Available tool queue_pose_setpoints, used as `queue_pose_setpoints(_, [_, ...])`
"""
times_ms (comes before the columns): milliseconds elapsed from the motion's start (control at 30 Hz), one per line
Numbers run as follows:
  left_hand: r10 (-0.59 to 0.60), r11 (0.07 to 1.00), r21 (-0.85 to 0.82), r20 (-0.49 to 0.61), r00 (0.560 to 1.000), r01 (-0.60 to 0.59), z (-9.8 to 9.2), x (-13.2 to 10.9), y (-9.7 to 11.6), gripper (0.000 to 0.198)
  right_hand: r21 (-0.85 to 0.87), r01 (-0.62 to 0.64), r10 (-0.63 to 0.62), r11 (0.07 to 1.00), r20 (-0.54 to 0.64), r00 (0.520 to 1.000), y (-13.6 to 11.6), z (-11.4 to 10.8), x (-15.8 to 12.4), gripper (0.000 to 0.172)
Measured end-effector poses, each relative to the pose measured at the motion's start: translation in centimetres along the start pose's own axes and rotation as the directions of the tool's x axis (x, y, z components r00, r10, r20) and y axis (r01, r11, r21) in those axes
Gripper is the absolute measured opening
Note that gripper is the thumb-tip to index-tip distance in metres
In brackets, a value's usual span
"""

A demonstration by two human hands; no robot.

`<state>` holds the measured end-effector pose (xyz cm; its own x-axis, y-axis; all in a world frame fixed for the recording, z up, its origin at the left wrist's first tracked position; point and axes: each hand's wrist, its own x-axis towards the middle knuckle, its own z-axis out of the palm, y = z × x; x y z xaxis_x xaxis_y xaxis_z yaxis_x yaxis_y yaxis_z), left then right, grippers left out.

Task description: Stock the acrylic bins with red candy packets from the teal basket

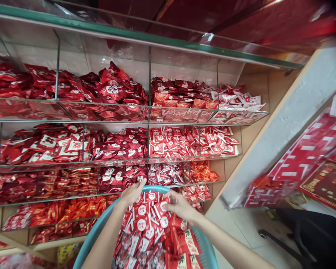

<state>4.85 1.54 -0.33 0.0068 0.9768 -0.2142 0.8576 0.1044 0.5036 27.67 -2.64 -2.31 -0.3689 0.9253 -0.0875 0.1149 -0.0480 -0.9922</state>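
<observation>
A round teal basket (100, 228) sits in front of me, heaped with small red-and-white candy packets (145, 228). My left hand (133, 192) lies at the far rim of the basket, fingers curled down onto the packets. At the same far edge my right hand (177, 204) presses its fingers into the pile beside a packet with a white round mark. The two hands are close together, about a hand's width apart. Whether either has a packet gripped is hidden by the fingers.
Behind the basket stand tiered glass shelves (148, 112) split into bins of red candy packets (117, 89), with a green-edged glass top (145, 37). A pale wall post (282, 123) rises on the right, with red boxed goods (310, 157) beyond it. The tiled floor (235, 224) shows below.
</observation>
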Motion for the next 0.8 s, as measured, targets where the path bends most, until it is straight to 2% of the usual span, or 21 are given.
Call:
queue_pose_setpoints(167, [0.01, 1.0, -0.008, -0.017, 1.0, -0.01, 0.2, 0.1, -0.2, 0.068, -0.044, 0.047, -0.047, 0.998, -0.001, 0.999, 0.6, 0.4, -0.2, 0.029])
queue_pose_setpoints(300, [0.009, 1.0, -0.005, -0.023, 1.0, -0.009, 0.2, 0.1, -0.1, 0.068, -0.065, 0.102, -0.106, 0.993, -0.053, 0.993, 1.2, 0.8, 1.0, 0.03])
queue_pose_setpoints(533, [-0.003, 1.0, 0.024, -0.03, 1.0, 0.004, -0.1, -0.3, 0.3, 0.069, -0.203, 0.122, -0.146, 0.972, -0.111, 0.983, 3.0, 1.6, 2.4, 0.027])
queue_pose_setpoints(700, [-0.014, 0.999, 0.028, -0.039, 0.999, 0.015, -0.1, -0.5, 0.4, 0.069, -0.343, 0.159, -0.216, 0.926, -0.136, 0.967, 3.0, 1.6, 2.1, 0.023])
queue_pose_setpoints(800, [-0.019, 0.999, 0.034, -0.041, 0.999, 0.021, -0.2, -0.5, 0.5, 0.069, -0.333, 0.16, -0.209, 0.929, -0.119, 0.971, 2.7, 1.5, 1.9, 0.021])
